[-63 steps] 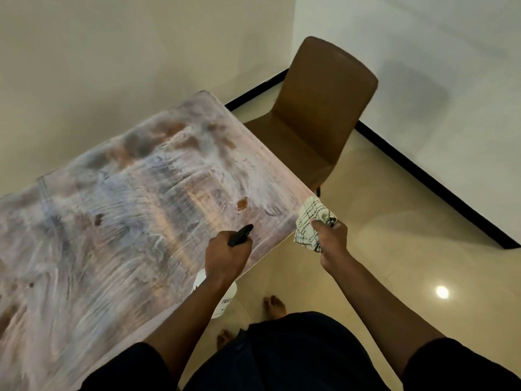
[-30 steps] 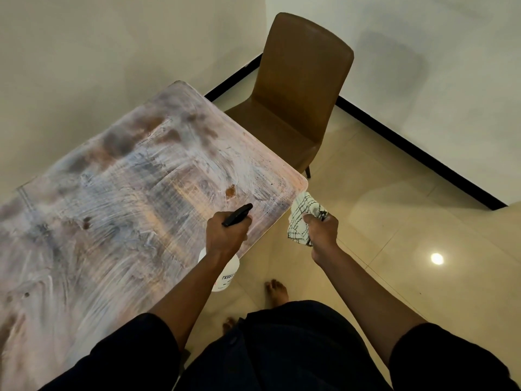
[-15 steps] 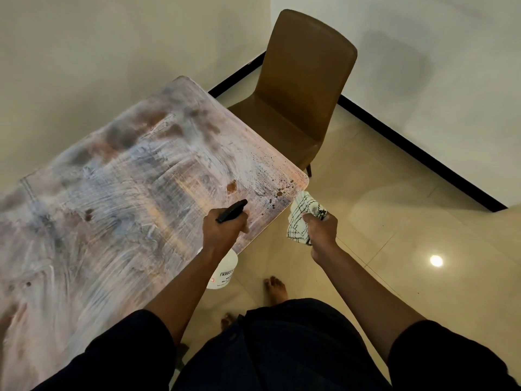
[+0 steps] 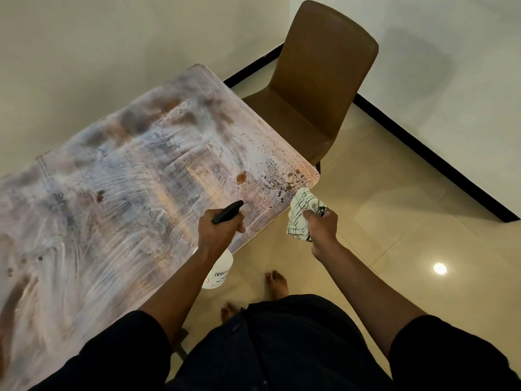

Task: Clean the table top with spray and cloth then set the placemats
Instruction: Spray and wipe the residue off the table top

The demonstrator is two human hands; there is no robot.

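The wooden table top (image 4: 118, 198) is covered in whitish smears, and dark wet droplets speckle its near right corner. My left hand (image 4: 218, 231) grips a white spray bottle (image 4: 221, 270) with a black nozzle, held over the table's front edge with the nozzle towards that corner. My right hand (image 4: 321, 222) holds a crumpled white cloth with black lines (image 4: 303, 211) just off the table's right corner, above the floor. No placemats are in view.
A brown chair (image 4: 318, 80) stands at the table's right end, close to the corner. White walls with a black skirting strip run behind and to the right. Beige floor tiles spread to the right, and my bare feet (image 4: 277, 283) stand beside the table edge.
Dark spray droplets have appeared on the near right corner of the table. Both hands have kept the same grip and stayed in nearly the same place.
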